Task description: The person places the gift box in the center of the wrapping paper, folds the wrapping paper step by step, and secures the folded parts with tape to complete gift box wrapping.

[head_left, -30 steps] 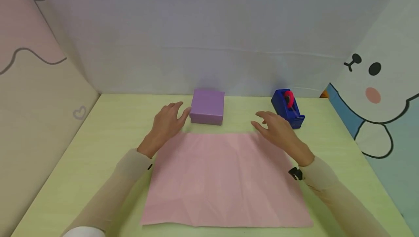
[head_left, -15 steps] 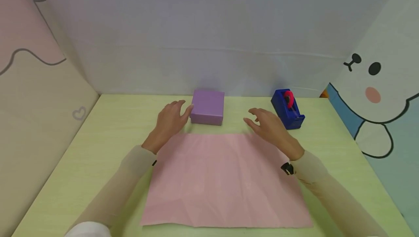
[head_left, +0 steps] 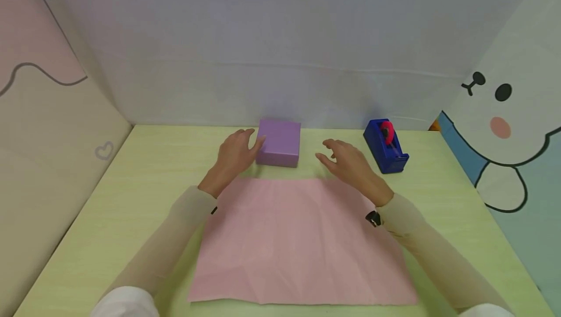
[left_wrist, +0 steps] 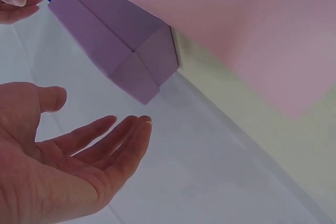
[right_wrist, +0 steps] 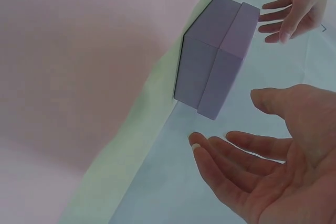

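A lidded purple box (head_left: 278, 142) sits at the back of the table, near the wall. Close by its left side is my left hand (head_left: 236, 154), fingers loosely bent and thumb apart; in the left wrist view that palm (left_wrist: 63, 156) holds nothing, with a gap to the box (left_wrist: 113, 30). On the other side my right hand (head_left: 348, 163) hovers a little way off, relaxed; the right wrist view also has nothing in this palm (right_wrist: 283, 161), and the box (right_wrist: 215, 56) stands apart from it. In front lies a flat sheet of pink paper (head_left: 302, 244), slightly creased.
Behind my right hand, a blue tape dispenser (head_left: 385, 146) with a pink roll stands at the back right. A pale wall (head_left: 280, 64) rises behind the table (head_left: 131, 200). Printed panels border it on both sides.
Both hands have moved inward and slightly farther back, narrowing the space around the box. Box, paper and tape dispenser stay where they were.
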`<action>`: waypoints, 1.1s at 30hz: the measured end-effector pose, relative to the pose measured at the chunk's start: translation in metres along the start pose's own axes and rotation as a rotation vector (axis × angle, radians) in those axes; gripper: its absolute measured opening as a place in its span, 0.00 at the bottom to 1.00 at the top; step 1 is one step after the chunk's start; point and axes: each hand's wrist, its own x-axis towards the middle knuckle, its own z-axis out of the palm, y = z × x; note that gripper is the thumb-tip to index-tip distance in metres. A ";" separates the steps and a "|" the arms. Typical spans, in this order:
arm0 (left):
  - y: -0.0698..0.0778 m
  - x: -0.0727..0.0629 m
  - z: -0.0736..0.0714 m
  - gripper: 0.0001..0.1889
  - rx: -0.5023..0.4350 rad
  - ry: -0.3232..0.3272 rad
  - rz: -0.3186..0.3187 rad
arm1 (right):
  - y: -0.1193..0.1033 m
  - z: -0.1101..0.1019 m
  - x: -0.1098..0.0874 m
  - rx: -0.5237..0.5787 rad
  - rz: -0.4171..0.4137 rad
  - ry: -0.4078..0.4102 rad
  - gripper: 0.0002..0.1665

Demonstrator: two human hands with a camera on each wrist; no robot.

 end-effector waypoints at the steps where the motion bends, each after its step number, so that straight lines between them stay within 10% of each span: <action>1: 0.001 0.001 0.000 0.30 -0.003 -0.002 0.001 | -0.001 0.001 0.001 0.001 -0.003 -0.001 0.27; 33: 0.009 0.018 0.017 0.25 0.003 0.003 0.070 | -0.020 0.027 0.036 0.039 0.001 -0.064 0.31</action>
